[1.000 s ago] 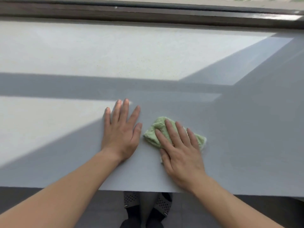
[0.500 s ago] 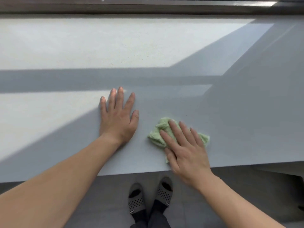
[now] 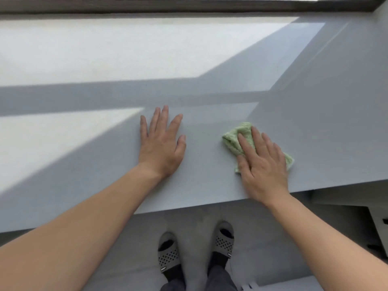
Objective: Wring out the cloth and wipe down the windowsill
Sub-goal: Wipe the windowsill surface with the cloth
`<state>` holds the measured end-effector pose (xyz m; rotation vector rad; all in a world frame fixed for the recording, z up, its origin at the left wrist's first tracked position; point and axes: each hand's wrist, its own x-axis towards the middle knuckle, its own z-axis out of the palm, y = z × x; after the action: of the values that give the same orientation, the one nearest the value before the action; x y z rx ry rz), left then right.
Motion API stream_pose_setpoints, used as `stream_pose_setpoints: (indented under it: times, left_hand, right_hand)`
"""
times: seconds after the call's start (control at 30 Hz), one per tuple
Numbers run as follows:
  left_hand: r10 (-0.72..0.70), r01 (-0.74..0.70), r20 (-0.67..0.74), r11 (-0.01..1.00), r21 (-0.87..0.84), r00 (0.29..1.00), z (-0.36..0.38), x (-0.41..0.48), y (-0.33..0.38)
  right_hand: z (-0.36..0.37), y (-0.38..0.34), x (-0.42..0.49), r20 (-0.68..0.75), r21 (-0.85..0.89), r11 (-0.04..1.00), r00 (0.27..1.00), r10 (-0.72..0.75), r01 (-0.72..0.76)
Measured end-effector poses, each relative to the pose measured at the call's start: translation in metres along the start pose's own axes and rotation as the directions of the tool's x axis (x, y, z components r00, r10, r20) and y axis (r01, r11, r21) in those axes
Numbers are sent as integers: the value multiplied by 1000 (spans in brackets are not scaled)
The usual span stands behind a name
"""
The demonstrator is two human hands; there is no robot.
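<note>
A crumpled light green cloth [image 3: 235, 138] lies on the wide pale grey windowsill [image 3: 210, 59], near its front edge at the right. My right hand [image 3: 262, 164] presses flat on the cloth, fingers spread over it, and covers its middle. To the left, my left hand [image 3: 161, 145] rests palm down on the bare sill with its fingers apart and nothing under it. The two hands are about a hand's width apart.
A dark window frame [image 3: 189, 6] runs along the far edge of the sill. Sunlit patches and shadow bands cross the surface. Below the front edge are the grey floor and my feet in grey slippers [image 3: 170, 255]. White furniture [image 3: 357, 198] stands at the lower right.
My right hand has slid the cloth to the right along the sill, away from my left hand. The left hand stays planted. The view has tilted further down.
</note>
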<state>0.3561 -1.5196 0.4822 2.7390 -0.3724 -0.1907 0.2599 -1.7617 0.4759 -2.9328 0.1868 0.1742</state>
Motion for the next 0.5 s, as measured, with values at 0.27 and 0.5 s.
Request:
stream_pose_setpoints:
  times: [0.27, 0.5]
  left_hand:
    - [-92, 92, 1, 996, 12, 996, 8, 36, 27]
    - [-217, 214, -1, 963, 166, 976, 23, 57, 36]
  right_hand:
    - [0, 17, -26, 89, -72, 901, 902, -422, 428]
    - [-13, 19, 73, -50, -20, 994, 993, 102, -104]
